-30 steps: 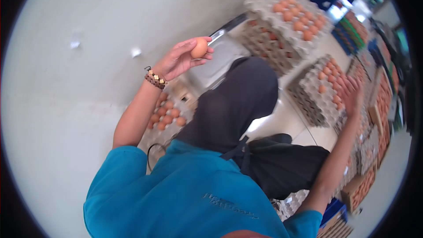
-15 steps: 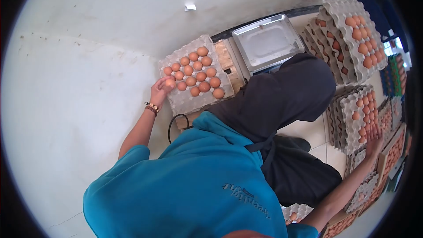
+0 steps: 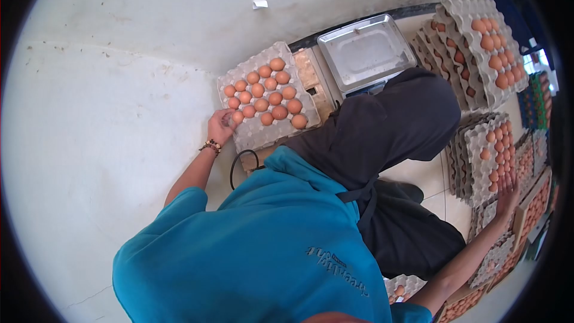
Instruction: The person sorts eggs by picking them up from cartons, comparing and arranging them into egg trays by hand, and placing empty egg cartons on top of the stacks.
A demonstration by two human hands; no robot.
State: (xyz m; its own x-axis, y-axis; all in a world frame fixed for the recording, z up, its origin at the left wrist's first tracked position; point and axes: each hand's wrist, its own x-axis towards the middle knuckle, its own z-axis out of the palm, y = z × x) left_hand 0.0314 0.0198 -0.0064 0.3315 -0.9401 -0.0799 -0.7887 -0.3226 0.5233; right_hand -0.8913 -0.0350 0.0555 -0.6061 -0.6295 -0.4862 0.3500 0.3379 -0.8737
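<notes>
My left hand (image 3: 221, 127) is at the lower left of a grey egg tray (image 3: 257, 136). Its thumb and fingers are curled round the left side of a brown egg (image 3: 238, 117), which rests in the tray beside other eggs. Several rows of brown eggs fill the middle of this tray. Out to the right, my right hand (image 3: 508, 191) has its fingers stretched out over the front edge of a stacked egg tray (image 3: 480, 173). Its fingertips are close to the brown eggs (image 3: 497, 151) there; whether they touch one is unclear.
A metal scale pan (image 3: 366, 54) stands right of the left tray. Tall stacked egg trays (image 3: 472, 9) rise at the upper right. More eggs in crates (image 3: 532, 206) lie along the far right. A wall (image 3: 119, 143) borders the left, and a black cable (image 3: 233, 170) loops below the tray.
My left hand has lowered the brown egg into the tray, moving slightly down and right. My right hand stays over the right-hand stack. The view has shifted slightly.
</notes>
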